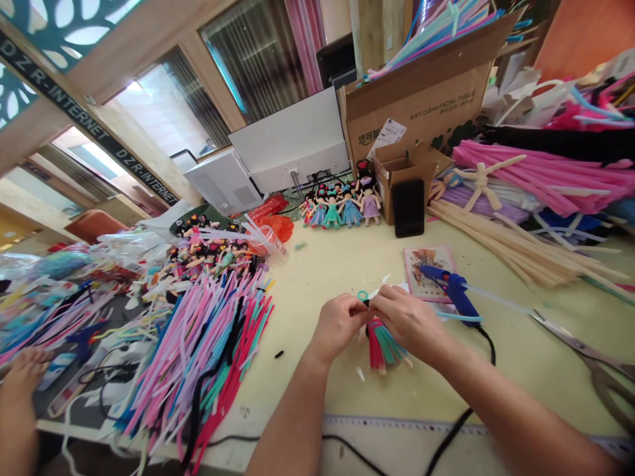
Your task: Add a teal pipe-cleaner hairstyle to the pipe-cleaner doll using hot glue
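A small pipe-cleaner doll (385, 345) with a red and teal skirt lies on the table in front of me. At its head end, my left hand (340, 325) is closed, thumb and fingertips pinched by the black part. Opposite it, my right hand (405, 318) also pinches there, its fingertips almost meeting the left ones. The fingers cover most of the doll's head and upper body. Just above the fingertips shows a small teal loop (364, 295). Beyond my right hand, a blue glue gun (454, 291) lies partly over a pink-edged picture card (421, 264).
Scissors (583, 347) lie at the right. Piled pipe cleaners (193, 357) cover the left side. Finished dolls (342, 205) stand at the back beside a black phone (408, 208) and a cardboard box (417, 112). A black cord (459, 423) crosses the front. Another person's hand (24, 370) is far left.
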Action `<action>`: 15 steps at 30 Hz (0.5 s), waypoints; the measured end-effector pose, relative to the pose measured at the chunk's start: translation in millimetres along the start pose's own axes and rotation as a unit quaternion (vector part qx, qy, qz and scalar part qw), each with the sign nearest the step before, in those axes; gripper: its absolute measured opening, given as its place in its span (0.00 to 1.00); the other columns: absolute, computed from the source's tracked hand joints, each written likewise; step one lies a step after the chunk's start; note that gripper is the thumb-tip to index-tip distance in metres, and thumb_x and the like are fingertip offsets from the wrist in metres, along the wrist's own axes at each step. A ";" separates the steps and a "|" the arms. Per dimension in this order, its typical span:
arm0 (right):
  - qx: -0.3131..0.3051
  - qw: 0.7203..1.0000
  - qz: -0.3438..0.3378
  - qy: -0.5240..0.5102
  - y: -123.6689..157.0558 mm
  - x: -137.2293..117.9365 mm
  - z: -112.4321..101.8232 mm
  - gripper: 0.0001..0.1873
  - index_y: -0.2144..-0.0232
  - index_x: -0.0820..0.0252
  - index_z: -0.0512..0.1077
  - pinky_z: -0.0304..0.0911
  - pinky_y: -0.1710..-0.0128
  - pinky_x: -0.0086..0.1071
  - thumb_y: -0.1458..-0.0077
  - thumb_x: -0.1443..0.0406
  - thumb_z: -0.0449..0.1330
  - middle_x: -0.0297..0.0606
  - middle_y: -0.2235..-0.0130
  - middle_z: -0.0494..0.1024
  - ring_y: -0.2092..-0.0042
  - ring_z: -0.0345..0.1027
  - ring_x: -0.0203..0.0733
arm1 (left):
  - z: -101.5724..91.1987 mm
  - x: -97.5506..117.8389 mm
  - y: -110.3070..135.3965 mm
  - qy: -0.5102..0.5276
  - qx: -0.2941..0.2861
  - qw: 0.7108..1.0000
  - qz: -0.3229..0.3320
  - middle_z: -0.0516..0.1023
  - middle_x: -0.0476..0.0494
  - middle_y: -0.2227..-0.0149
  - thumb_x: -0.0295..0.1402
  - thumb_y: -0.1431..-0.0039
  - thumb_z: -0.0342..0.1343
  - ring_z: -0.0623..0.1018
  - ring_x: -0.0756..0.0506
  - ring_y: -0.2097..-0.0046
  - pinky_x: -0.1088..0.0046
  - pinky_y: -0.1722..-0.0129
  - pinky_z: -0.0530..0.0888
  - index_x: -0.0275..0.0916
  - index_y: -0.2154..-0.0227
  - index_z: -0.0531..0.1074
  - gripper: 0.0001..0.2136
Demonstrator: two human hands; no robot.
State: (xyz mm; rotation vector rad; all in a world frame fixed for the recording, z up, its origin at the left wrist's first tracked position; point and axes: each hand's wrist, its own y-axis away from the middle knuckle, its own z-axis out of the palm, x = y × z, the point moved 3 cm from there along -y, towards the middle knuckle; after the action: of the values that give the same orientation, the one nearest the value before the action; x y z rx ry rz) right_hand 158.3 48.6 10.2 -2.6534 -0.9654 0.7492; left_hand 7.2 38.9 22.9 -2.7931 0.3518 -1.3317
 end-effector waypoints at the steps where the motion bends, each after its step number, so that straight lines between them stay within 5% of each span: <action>1: -0.003 1.000 0.001 -0.001 -0.2 -0.4 -0.3 0.09 0.70 0.59 0.69 0.51 0.70 0.31 0.38 0.68 0.51 0.38 0.68 0.68 0.63 0.60 0.40 | 0.1 -0.2 0.0 -0.004 0.001 1.000 0.001 0.75 0.48 0.73 0.38 0.48 0.59 0.72 0.48 0.69 0.73 0.67 0.66 0.40 0.75 0.76 0.08; 15: 0.039 0.999 0.002 -0.037 -1.0 -0.5 -6.9 0.12 0.69 0.59 0.71 0.54 0.67 0.31 0.37 0.65 0.50 0.39 0.68 0.69 0.64 0.61 0.40 | -1.2 -4.1 -3.9 0.104 -0.021 0.990 -0.089 0.71 0.50 0.76 0.37 0.50 0.58 0.68 0.50 0.72 0.75 0.71 0.63 0.36 0.77 0.73 0.09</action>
State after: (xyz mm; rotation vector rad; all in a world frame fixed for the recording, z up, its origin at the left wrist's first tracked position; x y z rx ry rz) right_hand 161.1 48.8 16.6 -2.5774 -0.9288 0.8733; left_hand 4.5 43.7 21.0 -2.7817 0.1369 -1.6788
